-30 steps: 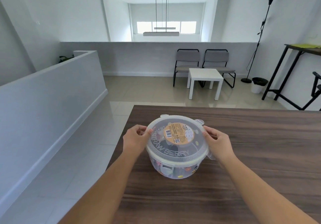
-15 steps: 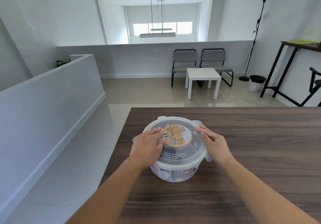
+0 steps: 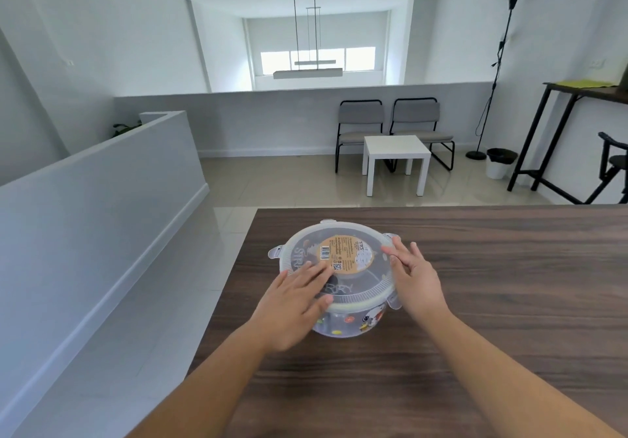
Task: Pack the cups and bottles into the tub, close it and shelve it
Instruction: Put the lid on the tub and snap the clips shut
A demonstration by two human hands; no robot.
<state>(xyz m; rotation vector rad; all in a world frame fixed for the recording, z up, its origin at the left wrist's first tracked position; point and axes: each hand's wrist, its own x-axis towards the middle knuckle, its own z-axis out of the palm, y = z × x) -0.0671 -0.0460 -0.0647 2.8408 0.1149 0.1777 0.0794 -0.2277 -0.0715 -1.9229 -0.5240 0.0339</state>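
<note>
A round clear plastic tub (image 3: pixel 343 327) with coloured prints on its wall stands near the left end of the dark wooden table (image 3: pixel 492 301). Its translucent lid (image 3: pixel 365 284), with an orange round label and side clip tabs, sits on top. My left hand (image 3: pixel 295 305) lies flat on the near-left part of the lid, fingers spread. My right hand (image 3: pixel 413 278) rests against the lid's right rim with its fingers stretched out along the top. What is inside the tub is mostly hidden.
The table's left edge (image 3: pixel 234 284) runs close to the tub, with tiled floor below. A low white wall (image 3: pixel 102 199) stands to the left. Farther off are a white side table (image 3: pixel 396 155), two chairs (image 3: pixel 387 125), a floor lamp, a bin and a tall dark table (image 3: pixel 584 97) at right.
Both hands left the lid's side edges and came onto its top. The left hand slid down to the near-left part; the right hand's fingers opened along the right rim.
</note>
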